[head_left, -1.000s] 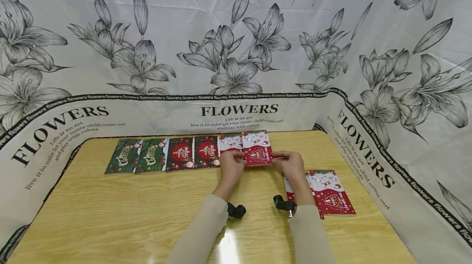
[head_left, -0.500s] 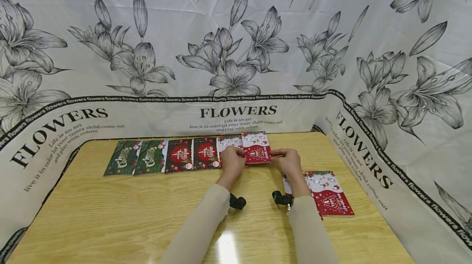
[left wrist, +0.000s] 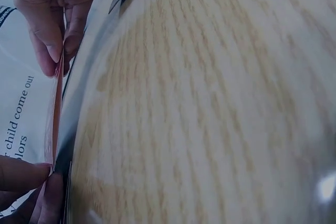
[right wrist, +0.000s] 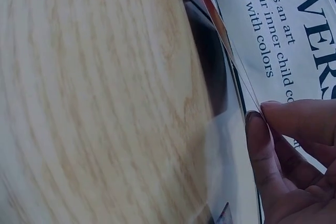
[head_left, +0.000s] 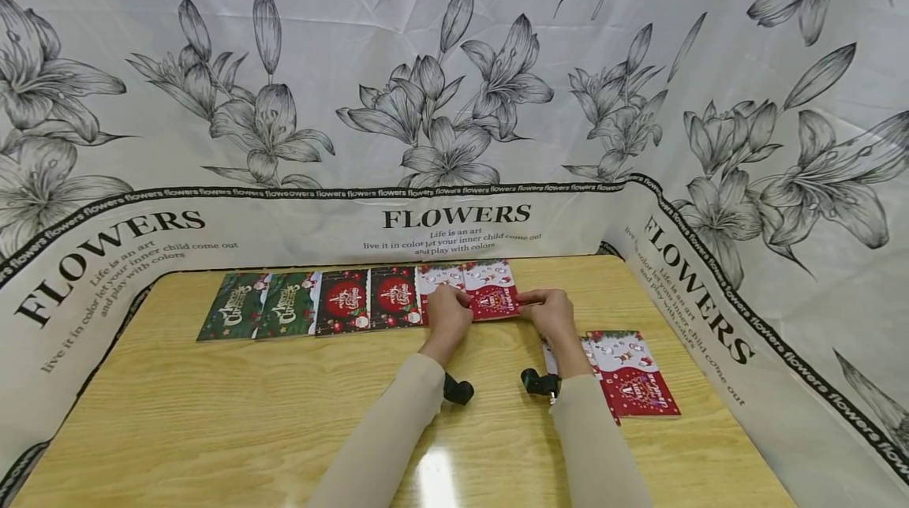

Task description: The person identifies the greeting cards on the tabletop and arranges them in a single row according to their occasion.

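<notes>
Both hands pinch a red-and-white Christmas card [head_left: 490, 284] at the right end of a row along the back of the table. My left hand [head_left: 449, 314] holds its lower left corner and covers part of the matching red-and-white card [head_left: 439, 279] beside it. My right hand [head_left: 552, 314] grips the lower right edge between thumb and fingers. Seen edge-on in the left wrist view, the folded card [left wrist: 55, 114] spans the two hands. In the right wrist view, the thumb and fingers of my right hand [right wrist: 289, 156] pinch the card's end.
Leftward in the row lie two black-and-red cards [head_left: 343, 303] and two green cards [head_left: 289, 304]. More red-and-white cards [head_left: 635, 374] lie at the right, one partly under the right forearm. Floral fabric [head_left: 454, 225] walls the back and sides of the wooden table [head_left: 241, 413].
The held card has come down slightly toward the table, its top edge now nearly level with the neighbouring card. Both hands keep their grip.
</notes>
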Motion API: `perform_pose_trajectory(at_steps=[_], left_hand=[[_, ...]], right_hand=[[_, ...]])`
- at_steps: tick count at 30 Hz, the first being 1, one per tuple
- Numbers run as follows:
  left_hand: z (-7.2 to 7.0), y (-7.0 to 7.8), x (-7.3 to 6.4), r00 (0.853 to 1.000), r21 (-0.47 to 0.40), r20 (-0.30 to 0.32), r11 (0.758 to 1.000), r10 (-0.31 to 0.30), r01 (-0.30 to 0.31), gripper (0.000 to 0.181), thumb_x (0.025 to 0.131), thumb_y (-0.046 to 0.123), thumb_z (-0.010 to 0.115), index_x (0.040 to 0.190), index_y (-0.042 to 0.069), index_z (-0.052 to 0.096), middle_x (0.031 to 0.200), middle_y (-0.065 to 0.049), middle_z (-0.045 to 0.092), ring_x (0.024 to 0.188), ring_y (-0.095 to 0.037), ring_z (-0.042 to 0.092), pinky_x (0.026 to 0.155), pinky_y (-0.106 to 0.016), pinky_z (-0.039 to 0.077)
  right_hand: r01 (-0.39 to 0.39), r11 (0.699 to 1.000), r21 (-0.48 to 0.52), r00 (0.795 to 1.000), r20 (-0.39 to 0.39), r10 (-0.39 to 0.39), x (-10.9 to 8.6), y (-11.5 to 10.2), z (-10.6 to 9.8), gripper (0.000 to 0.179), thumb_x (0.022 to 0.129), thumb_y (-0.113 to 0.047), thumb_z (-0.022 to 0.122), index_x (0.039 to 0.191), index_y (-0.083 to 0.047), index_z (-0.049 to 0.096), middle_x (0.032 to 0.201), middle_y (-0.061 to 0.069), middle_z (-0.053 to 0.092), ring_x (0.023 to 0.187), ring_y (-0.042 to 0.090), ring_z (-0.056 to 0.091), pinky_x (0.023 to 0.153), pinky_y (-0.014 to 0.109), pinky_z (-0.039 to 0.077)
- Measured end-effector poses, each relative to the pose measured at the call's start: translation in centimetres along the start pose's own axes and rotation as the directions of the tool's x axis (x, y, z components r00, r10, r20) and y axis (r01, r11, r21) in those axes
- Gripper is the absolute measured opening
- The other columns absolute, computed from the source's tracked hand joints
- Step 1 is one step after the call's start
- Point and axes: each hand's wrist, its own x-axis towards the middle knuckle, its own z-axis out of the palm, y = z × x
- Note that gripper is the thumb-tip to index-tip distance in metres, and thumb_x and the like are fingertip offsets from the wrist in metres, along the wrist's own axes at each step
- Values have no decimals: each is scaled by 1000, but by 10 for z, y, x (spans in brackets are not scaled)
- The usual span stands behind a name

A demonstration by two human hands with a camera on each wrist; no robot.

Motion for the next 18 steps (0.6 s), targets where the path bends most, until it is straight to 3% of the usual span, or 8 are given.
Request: perform_pose_trajectory(at_steps=[18], left_hand=[[4, -4, 1, 1000, 5, 1, 1000, 12, -12, 22, 75, -13, 77, 87, 5, 83, 85, -7, 74, 91, -29, 71, 83, -40, 60]], right_hand=[[-21, 999, -45, 1000, -23, 20, 5, 5, 6, 21, 93, 5, 73, 113, 1, 79, 138, 26, 63, 128, 40, 55, 103, 50, 48]])
